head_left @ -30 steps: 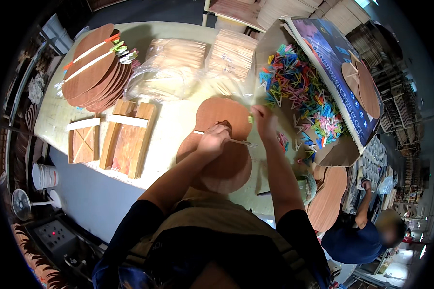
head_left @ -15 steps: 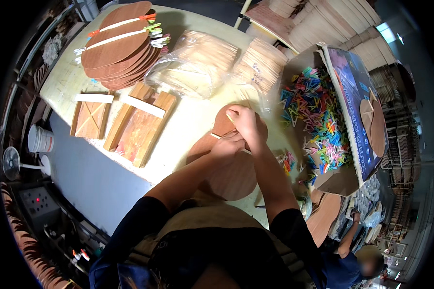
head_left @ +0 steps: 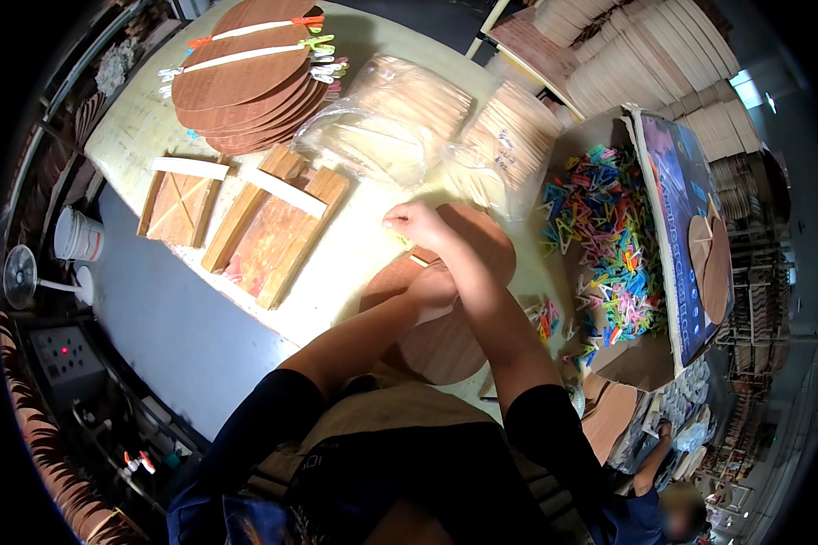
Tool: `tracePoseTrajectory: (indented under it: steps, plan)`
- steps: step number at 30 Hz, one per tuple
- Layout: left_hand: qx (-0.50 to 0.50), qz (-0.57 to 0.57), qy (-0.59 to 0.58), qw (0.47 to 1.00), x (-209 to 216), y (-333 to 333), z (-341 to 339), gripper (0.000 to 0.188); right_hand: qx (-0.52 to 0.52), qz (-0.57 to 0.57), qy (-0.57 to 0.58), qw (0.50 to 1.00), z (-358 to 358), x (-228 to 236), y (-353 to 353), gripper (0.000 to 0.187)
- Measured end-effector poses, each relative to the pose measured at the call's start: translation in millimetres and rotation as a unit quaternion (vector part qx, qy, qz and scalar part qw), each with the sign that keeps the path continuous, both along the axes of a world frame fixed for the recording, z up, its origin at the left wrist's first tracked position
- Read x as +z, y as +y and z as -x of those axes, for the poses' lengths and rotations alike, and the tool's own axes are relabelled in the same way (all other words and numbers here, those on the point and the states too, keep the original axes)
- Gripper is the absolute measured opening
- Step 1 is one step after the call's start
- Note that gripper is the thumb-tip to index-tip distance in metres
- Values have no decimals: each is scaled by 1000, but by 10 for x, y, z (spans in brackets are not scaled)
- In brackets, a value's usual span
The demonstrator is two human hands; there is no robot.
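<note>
In front of me lies a thin brown wooden board (head_left: 436,345) with rounded lobes, partly covered by my arms. My left hand (head_left: 434,285) is closed and rests on the middle of it, beside a short pale wooden strip (head_left: 420,261). What its fingers grip is hidden. My right hand (head_left: 414,223) reaches across over the board's left edge. Its fingers are pinched on a small yellow-green clothespin (head_left: 398,239), close to the strip's end.
A stack of brown boards (head_left: 245,86) with clips stands back left. Wooden jigs (head_left: 277,227), bagged wooden sticks (head_left: 409,95) and a carton (head_left: 641,368) of coloured clothespins (head_left: 609,236) surround the workspace. Loose clips (head_left: 543,318) lie right of the board. Another person (head_left: 645,500) works lower right.
My right hand has moved left and toward me, from the board's far lobe to its left edge. My left hand stays on the board. The view has shifted slightly.
</note>
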State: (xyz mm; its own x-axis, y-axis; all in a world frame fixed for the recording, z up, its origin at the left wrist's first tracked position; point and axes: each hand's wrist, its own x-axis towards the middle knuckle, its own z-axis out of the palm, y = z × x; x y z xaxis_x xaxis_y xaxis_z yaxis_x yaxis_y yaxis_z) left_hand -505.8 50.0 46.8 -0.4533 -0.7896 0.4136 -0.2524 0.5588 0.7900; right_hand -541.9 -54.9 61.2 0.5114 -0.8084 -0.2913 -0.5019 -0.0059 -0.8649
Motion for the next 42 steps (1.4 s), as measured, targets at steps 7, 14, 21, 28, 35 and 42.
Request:
tracePoseTrajectory:
  steps: [7,14,21,28,35,42]
  plan:
    - [13,120,-18,993,21,-15,-28,30,71,-82,24,994,28,66,-49,16]
    - [7,121,-21,992,61,-23,-44,29,20,-152,13,988,64,129,-37,15]
    - [20,129,15,991,111,-31,-27,19,87,-148,51,984,215,401,12,20]
    - [-18,109,-10,994,33,-60,-37,4,-414,338,311,786,1778,6,803,31]
    - [-22,103,-37,994,227,-121,-363,18,-448,120,517,719,2088,-745,1958,59]
    - [520,-26,235,821,146,-410,-2613,22,-418,293,398,762,1898,-495,2215,41]
